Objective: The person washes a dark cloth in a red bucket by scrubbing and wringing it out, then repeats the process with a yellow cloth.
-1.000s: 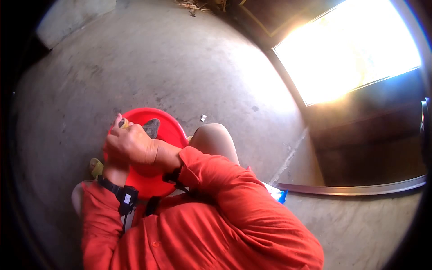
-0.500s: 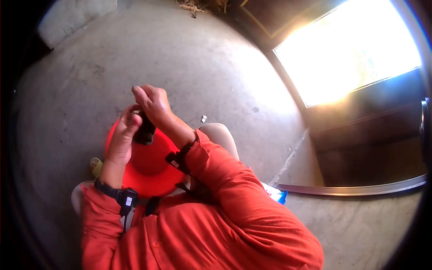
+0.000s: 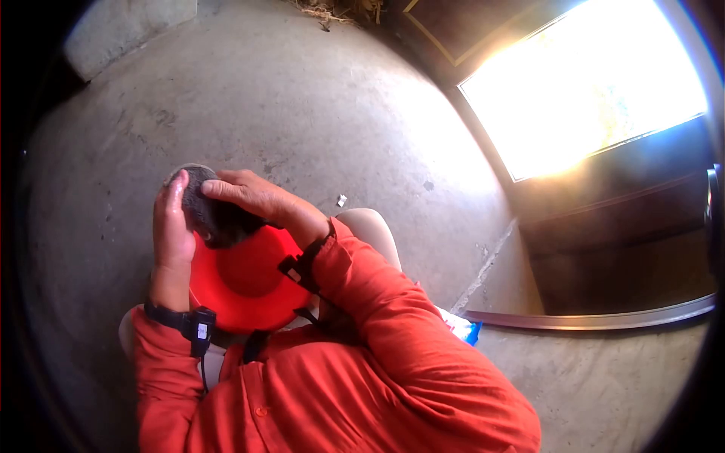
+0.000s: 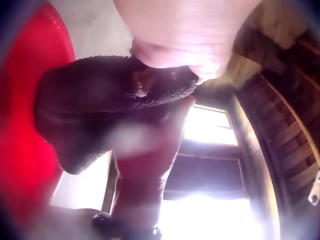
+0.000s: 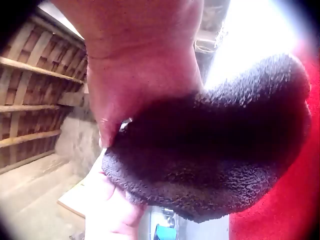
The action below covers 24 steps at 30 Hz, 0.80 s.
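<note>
I pinch a dark grey fuzzy sock [image 3: 208,215] between both hands, holding it up over the far side of a red basin [image 3: 249,302]. My left hand [image 3: 175,230] grips its left edge, the thumb along the fabric; my right hand [image 3: 264,200] grips the other side, its thumb laid across the sock and its fingers partly hidden. The basin sits between my legs on the grey floor [image 3: 408,166], with a small white scrap [image 3: 342,200] near my right knee [image 3: 370,232].
</note>
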Motion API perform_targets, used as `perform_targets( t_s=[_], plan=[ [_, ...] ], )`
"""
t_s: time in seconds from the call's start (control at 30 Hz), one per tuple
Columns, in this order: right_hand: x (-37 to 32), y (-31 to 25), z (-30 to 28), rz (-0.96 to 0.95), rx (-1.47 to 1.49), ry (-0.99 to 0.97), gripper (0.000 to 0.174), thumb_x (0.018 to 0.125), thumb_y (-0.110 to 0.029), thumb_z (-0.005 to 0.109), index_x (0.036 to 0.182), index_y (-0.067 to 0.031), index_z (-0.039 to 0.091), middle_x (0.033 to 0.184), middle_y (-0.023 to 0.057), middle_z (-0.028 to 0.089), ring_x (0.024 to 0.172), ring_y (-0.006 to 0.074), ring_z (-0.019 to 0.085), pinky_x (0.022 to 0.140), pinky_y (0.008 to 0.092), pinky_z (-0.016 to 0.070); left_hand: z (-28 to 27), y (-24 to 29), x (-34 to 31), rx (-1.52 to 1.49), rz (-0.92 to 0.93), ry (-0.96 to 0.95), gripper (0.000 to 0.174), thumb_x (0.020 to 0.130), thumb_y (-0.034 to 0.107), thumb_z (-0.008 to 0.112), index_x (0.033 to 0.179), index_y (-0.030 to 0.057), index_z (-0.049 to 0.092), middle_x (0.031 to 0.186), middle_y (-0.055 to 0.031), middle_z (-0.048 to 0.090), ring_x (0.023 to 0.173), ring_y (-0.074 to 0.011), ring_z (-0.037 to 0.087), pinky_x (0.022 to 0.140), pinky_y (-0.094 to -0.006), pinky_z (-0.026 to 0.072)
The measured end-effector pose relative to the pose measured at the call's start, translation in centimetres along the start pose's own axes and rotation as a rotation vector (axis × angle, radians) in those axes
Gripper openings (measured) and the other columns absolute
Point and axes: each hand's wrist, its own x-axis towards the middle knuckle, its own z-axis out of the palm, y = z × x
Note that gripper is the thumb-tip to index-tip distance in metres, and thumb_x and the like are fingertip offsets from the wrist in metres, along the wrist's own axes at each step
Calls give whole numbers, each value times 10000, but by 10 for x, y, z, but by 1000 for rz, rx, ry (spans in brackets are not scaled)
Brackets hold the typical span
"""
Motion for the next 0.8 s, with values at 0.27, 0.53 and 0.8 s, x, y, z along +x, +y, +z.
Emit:
perform_targets(
  t_s=[0.27, 0.53, 0.8],
  plan=[
    [5, 24, -23, 28, -588, -14, 374, 800, -325, 639, 978, 4, 623, 797, 146, 656, 750, 234, 652, 677, 344, 513, -16, 15, 6, -360, -122, 115, 296, 907, 314, 554, 1016, 45, 613, 982, -49, 647, 909, -195, 606, 790, -351, 478],
    [10, 18, -26, -222, -336, 461, 278, 752, -117, 672, 992, 2, 597, 803, 107, 628, 743, 169, 598, 652, 312, 496, -47, -18, 27, -431, -235, 346, 345, 929, 308, 521, 1092, 11, 586, 1100, -111, 629, 1020, -257, 591, 894, -410, 467],
    [-2, 8, 42, -655, -540, 358, 257, 697, -160, 684, 875, -56, 531, 789, 182, 555, 765, 382, 588, 644, 407, 488, -53, -97, 20, 147, 134, -425, 361, 953, 303, 461, 1207, 48, 486, 1149, -76, 531, 1057, -196, 526, 931, -347, 440]
  ],
)
